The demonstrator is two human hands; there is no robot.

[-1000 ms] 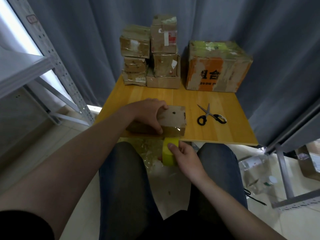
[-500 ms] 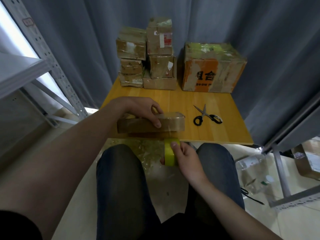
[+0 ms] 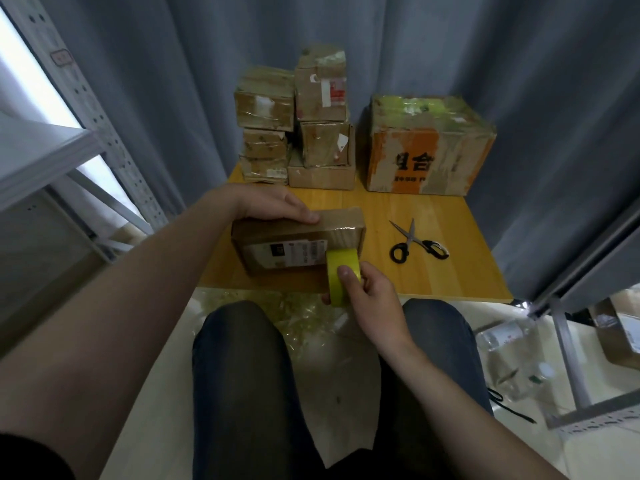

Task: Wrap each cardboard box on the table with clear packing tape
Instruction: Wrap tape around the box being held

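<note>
A flat cardboard box (image 3: 287, 251) with a white shipping label facing me stands tilted on its edge at the near side of the wooden table (image 3: 450, 271). My left hand (image 3: 277, 206) grips its top edge from behind. My right hand (image 3: 367, 292) holds a roll of tape (image 3: 341, 275) with a yellow-green core against the box's right end. A strip of clear tape runs from the roll up over that end of the box.
Black-handled scissors (image 3: 417, 244) lie open to the right of the box. Several taped boxes (image 3: 298, 123) are stacked at the table's back, with a large orange-printed box (image 3: 429, 147) beside them. Crumpled clear tape (image 3: 301, 313) lies on the floor by my knees. A metal shelf (image 3: 52, 147) stands left.
The box has been turned by my left hand, so its labelled face now points at me. My right hand has brought the tape roll up against the box's right end.
</note>
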